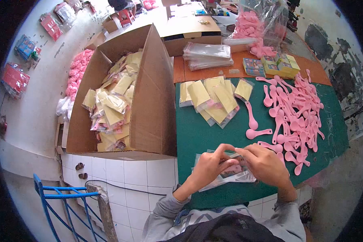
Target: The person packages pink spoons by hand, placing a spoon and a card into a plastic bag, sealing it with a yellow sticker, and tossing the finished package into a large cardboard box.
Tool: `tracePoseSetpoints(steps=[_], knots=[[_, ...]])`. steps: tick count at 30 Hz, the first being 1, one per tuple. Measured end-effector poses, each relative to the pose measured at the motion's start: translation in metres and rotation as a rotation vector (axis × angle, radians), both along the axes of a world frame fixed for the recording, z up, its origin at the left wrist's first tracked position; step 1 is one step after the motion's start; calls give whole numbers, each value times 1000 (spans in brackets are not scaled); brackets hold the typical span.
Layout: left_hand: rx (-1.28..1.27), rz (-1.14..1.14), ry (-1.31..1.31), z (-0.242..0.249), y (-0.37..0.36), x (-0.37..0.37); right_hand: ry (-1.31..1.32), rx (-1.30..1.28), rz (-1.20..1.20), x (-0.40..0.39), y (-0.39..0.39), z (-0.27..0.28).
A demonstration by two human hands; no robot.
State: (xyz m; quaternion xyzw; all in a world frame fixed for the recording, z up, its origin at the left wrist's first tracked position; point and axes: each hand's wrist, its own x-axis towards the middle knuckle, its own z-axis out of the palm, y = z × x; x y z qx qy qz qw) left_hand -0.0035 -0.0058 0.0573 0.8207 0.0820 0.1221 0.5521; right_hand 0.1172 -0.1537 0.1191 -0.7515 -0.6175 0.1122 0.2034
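Bright, washed-out light at the top; fisheye curvature bends the edges into black, vignetted corners.

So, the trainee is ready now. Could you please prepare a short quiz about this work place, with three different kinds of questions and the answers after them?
1. True or false: the open cardboard box stands to the left of the green tabletop.

2. Multiple choice: the spoons heaped on the tabletop are
A) blue
B) white
C) pink

3. Fill the gap: the left hand and the right hand are close together over ____ plastic at the near part of the tabletop.

Key: 1. True. 2. C. 3. clear (see-through).
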Motion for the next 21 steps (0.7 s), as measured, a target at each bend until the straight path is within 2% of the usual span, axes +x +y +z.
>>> tracePoseSetpoints(steps=[2,5,6,8,10,12,13,14,17,21], knots=[[1,35,11,-7,-3,0,76,112,61,4,-1,-11],[25,-40,50,-8,0,-4,417,-41,15,18,-5,-19],[12,-83,34,-8,5,-7,540,88,-80,18,-6,-26],[-12,-165,1,-6,20,-18,716,161,-226,22,-14,-39],[-213,-71,-9,-16,27,-26,859,241,-398,20,-18,-48],[-416,65,-10,-28,28,-31,994,102,-361,18,-19,-51],[-414,82,-13,-30,27,-32,1059,31,-343,17,-18,-50],[-411,97,-17,-30,27,-31,1244,28,-322,12,-15,-45],[-445,58,0,-31,27,-31,1140,133,-408,4,-6,-42],[-526,-30,7,-28,21,-29,1138,69,-400,7,-12,-46]])
